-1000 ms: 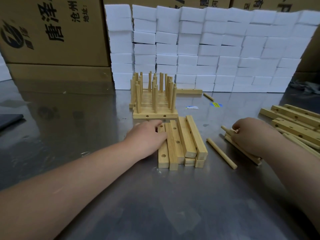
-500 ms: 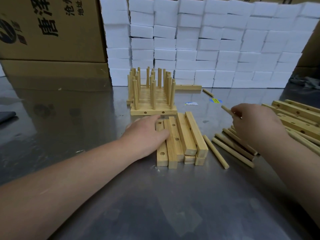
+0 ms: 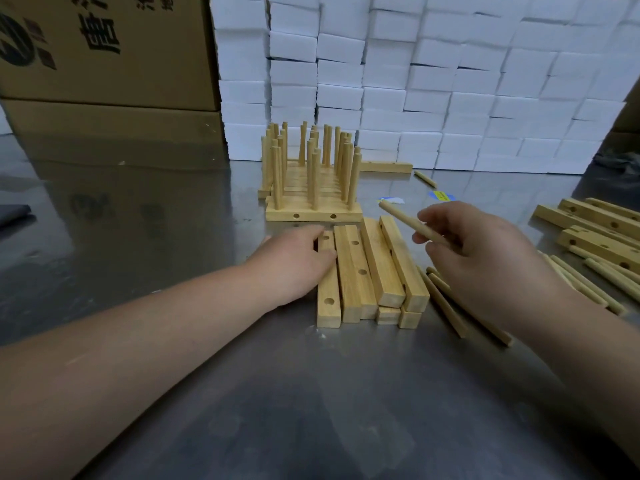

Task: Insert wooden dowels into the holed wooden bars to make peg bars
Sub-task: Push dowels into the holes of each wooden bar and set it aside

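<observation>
Beside the left grip (image 3: 294, 261), on the worktop (image 3: 311, 393), lies a row of holed bars (image 3: 367, 268). Its fingers rest flat on the nearest bar, not curled round it. The right grip (image 3: 485, 258) pinches one dowel (image 3: 408, 221), held tilted above the far end of the bars on its side. Further loose dowels (image 3: 588, 282) lie beneath and just right of this grip. Just beyond the left grip stand finished peg bars (image 3: 311, 181), pegs upright.
</observation>
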The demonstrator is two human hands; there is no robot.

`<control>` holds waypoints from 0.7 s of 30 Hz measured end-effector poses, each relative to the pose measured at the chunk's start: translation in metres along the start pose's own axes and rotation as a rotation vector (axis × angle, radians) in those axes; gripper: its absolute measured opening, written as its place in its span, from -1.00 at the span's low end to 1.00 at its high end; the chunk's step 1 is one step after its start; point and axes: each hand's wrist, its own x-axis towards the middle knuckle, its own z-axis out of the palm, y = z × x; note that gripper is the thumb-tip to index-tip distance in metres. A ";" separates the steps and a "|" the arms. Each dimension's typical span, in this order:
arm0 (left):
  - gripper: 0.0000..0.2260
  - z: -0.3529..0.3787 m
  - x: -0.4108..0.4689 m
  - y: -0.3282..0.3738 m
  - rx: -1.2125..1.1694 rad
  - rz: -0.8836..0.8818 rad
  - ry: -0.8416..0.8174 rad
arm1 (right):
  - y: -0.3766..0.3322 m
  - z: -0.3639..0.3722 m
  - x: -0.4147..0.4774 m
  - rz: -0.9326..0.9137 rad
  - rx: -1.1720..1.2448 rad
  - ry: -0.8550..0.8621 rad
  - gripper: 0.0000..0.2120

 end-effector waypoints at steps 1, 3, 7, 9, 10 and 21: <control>-0.74 0.000 0.001 -0.001 -0.071 -0.006 0.011 | -0.001 0.000 -0.001 -0.009 0.001 -0.006 -0.76; -0.57 0.000 0.003 -0.002 -0.189 -0.050 0.036 | -0.004 -0.001 -0.003 -0.025 0.009 -0.009 -0.80; -0.50 -0.002 0.004 -0.001 -0.237 -0.143 0.150 | -0.009 0.000 -0.008 -0.053 0.090 0.019 -0.80; -0.50 -0.003 0.003 0.001 0.039 -0.170 0.122 | -0.008 0.001 -0.008 -0.058 0.107 0.034 -0.74; -0.47 -0.003 0.003 0.002 0.202 -0.188 0.068 | -0.008 0.000 -0.008 -0.058 0.113 0.045 -0.73; -0.72 -0.004 0.000 0.004 0.063 -0.191 0.015 | -0.007 -0.001 -0.009 -0.053 0.079 0.024 -0.77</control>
